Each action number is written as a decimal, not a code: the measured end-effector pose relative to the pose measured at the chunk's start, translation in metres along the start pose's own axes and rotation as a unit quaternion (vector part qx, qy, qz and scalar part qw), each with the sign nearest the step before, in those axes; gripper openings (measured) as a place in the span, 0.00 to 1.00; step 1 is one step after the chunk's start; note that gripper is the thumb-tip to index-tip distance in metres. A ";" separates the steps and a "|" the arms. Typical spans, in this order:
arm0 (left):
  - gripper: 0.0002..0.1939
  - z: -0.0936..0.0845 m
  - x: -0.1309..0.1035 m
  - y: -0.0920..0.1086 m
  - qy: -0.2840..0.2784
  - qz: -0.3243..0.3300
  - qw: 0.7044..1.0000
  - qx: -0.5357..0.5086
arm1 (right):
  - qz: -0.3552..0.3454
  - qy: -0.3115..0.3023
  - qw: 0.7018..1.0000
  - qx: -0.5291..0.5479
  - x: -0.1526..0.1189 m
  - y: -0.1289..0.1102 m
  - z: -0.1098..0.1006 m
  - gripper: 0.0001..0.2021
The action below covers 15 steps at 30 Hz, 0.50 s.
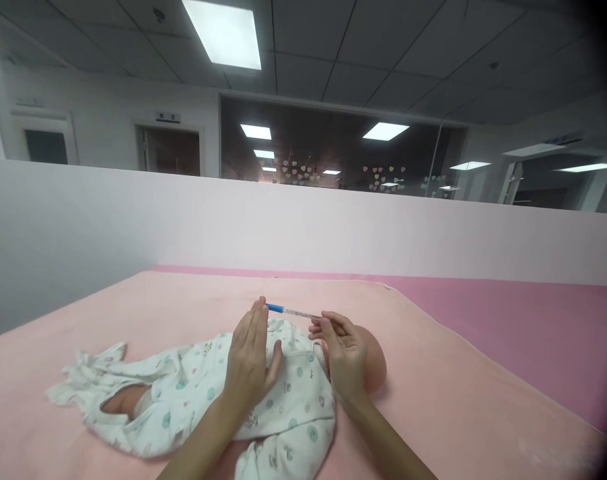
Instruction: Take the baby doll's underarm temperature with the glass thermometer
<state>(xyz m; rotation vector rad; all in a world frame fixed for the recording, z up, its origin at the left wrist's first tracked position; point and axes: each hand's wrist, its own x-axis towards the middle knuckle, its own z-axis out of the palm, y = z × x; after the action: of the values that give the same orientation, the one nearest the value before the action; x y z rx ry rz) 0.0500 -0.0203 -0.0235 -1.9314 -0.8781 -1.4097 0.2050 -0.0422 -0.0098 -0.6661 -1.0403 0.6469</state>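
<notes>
A thin glass thermometer point(299, 313) with a blue end is held level above a baby doll. My right hand point(347, 353) pinches its clear end between thumb and fingertips. Upright beside the blue end is my left hand point(250, 350), its fingers stretched out straight and its thumb apart; whether the fingertips touch the blue end I cannot tell. Below both hands the doll lies in a white patterned outfit point(303, 400). The doll's bald head point(376, 360) is partly hidden behind my right hand, and some bare skin point(126, 400) shows through an opening in the cloth at the left.
The doll lies on a peach-coloured sheet point(448, 400), with a pink surface point(533, 333) showing past its right edge. A low white wall point(293, 227) rises behind the bed. Beyond it are a large window and doorways.
</notes>
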 end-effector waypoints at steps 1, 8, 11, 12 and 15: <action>0.37 0.000 0.000 0.001 -0.005 -0.001 1.000 -0.005 | -0.007 -0.004 1.000 -0.002 -0.001 -0.001 0.000 0.10; 0.36 -0.003 0.001 0.005 -0.032 -0.030 0.997 -0.067 | -0.037 -0.028 0.999 0.001 -0.005 -0.002 0.000 0.08; 0.34 -0.003 0.000 0.007 -0.022 -0.036 0.995 -0.095 | -0.055 -0.019 0.998 0.003 -0.004 -0.001 -0.001 0.08; 0.33 -0.003 0.000 0.007 -0.014 -0.032 0.994 -0.102 | -0.060 -0.016 0.998 0.002 -0.004 -0.001 -0.002 0.08; 0.29 -0.002 0.000 0.007 0.009 -0.020 0.993 -0.112 | -0.065 -0.011 0.998 -0.002 -0.003 -0.003 -0.003 0.07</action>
<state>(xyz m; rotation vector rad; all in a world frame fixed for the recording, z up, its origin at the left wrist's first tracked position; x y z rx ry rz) 0.0539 -0.0263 -0.0237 -2.0719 -0.7817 -1.6040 0.2074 -0.0469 -0.0098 -0.5896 -1.0954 0.5397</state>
